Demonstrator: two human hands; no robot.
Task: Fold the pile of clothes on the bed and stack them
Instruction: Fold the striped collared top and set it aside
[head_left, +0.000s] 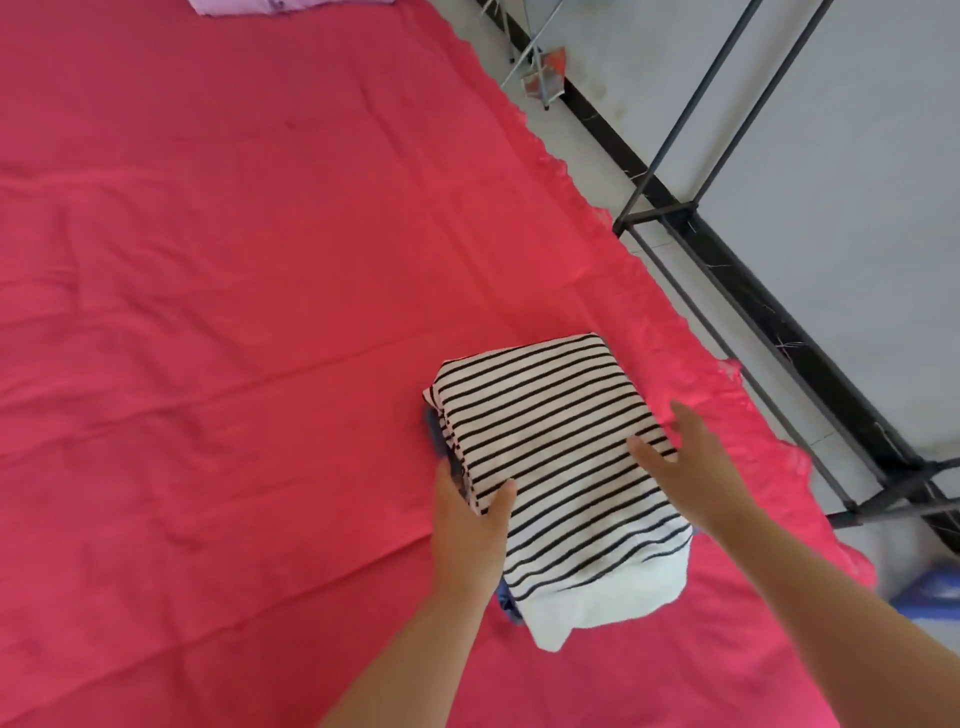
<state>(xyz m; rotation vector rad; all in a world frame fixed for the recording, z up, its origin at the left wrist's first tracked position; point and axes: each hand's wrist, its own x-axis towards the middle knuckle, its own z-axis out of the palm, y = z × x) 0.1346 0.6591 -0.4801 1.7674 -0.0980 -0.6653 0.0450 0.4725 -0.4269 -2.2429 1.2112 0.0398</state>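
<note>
A folded black-and-white striped shirt (545, 441) lies on top of a small stack on the red bed sheet (234, 312), near the bed's right edge. Under it I see a white folded garment (597, 597) and a sliver of blue cloth (506, 605). My left hand (470, 525) grips the stack's left side, thumb on the striped top and fingers tucked under. My right hand (691, 467) hovers just over the stack's right side with fingers spread, holding nothing.
A folded lilac garment (260, 5) sits at the bed's far edge. Right of the bed stand a black metal rack frame (675, 208) and a grey floor; a drying-rack leg (540, 73) is farther back. A blue object (930, 587) lies on the floor.
</note>
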